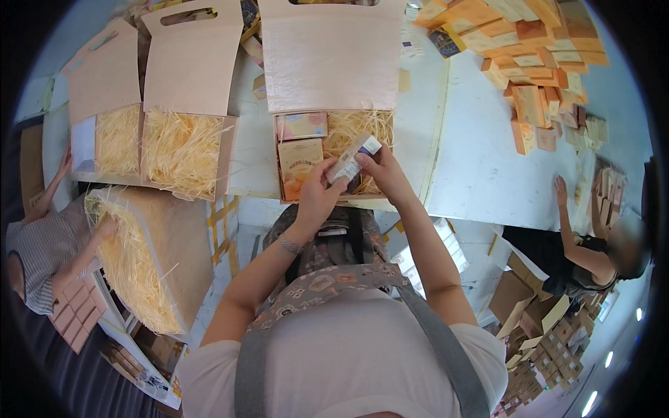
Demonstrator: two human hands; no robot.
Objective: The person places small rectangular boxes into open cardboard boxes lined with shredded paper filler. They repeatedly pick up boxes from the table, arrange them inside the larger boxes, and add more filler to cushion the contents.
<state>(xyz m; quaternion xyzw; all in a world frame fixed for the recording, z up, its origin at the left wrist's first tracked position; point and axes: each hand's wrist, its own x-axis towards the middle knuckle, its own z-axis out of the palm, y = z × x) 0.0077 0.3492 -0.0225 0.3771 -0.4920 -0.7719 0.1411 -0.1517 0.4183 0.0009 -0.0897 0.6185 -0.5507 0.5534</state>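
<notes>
Between my left hand (321, 190) and my right hand (387, 175) is a small whitish packet with a dark purple patch (351, 161), tilted, and both hands grip it. They hold it over an open cardboard gift box (334, 199) with its lid (332, 57) folded back. In the box's left part lie a pink and blue patterned carton (301, 126) and, nearer me, a cream and orange carton (299, 162). Pale shredded filler (360, 124) fills much of the right part. My hands partly hide what lies beneath them.
Two open gift boxes with shredded filler (183, 151) stand left. A co-worker (47, 256) reaches into a big container of filler (136, 277). Orange cartons (533, 104) pile up at the back right of the white table (470, 157). Another person (585, 256) stands at the right.
</notes>
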